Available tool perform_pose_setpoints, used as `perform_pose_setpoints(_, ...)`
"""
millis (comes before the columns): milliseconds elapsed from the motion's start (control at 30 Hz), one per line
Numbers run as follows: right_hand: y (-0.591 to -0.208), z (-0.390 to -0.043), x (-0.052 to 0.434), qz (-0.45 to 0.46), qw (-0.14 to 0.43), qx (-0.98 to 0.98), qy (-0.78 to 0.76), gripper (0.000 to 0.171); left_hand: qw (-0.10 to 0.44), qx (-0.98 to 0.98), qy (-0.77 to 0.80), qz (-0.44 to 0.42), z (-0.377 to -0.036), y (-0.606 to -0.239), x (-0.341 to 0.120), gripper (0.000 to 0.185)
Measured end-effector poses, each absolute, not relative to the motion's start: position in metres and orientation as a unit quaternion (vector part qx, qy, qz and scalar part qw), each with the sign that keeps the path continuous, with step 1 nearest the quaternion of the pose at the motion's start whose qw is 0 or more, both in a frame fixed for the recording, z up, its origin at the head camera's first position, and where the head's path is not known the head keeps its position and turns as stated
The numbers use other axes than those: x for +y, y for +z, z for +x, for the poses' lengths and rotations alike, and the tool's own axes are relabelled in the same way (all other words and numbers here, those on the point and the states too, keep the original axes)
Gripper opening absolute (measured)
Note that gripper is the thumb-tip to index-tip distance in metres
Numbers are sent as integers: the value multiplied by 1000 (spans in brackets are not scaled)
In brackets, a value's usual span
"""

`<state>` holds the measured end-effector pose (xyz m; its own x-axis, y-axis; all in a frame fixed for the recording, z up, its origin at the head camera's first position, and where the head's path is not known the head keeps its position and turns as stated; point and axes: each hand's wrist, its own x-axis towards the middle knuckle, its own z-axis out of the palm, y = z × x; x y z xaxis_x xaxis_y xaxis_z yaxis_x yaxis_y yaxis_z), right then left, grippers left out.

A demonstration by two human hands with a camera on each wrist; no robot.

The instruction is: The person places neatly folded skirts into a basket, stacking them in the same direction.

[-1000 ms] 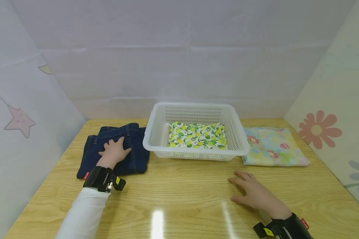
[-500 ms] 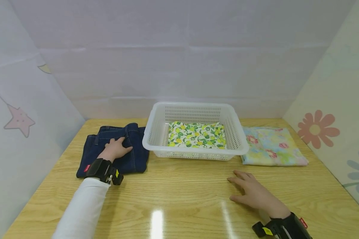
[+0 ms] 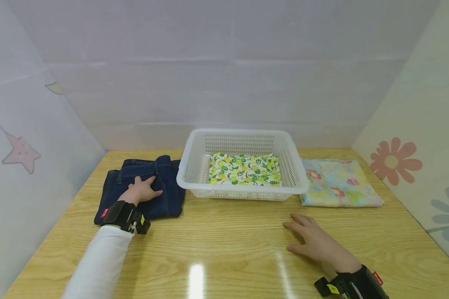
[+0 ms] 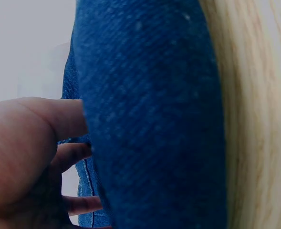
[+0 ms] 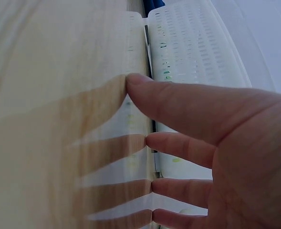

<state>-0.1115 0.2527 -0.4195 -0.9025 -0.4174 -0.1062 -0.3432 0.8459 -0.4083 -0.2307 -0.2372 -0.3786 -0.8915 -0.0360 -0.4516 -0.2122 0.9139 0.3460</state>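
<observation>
Light wooden tabletop, glossy, with lengthwise grain and a bright glare spot near the front edge. Enclosed on three sides by pale panels: plain back wall, left panel bearing a pink star decal, right panel bearing an orange flower decal.

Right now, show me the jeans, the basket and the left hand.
jeans (image 3: 168, 195), head view, bare denim right of the hand.
basket (image 3: 239, 191), head view, front rim.
left hand (image 3: 139, 192), head view, back of the hand, resting on the jeans.
</observation>
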Motion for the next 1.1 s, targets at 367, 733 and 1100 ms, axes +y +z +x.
perform_pose_setpoints(367,-420,-113,252,-196,102,955,-197,64,225,958,173,-41,-225,-376,-245,89)
perform_pose_setpoints(733,-418,-112,252,-193,107,954,-201,63,203,970,137,-7,-210,-383,-255,91)
perform_pose_setpoints(1100,-419,-112,252,-193,107,954,-202,64,204,973,108,19,-188,-383,-254,96)
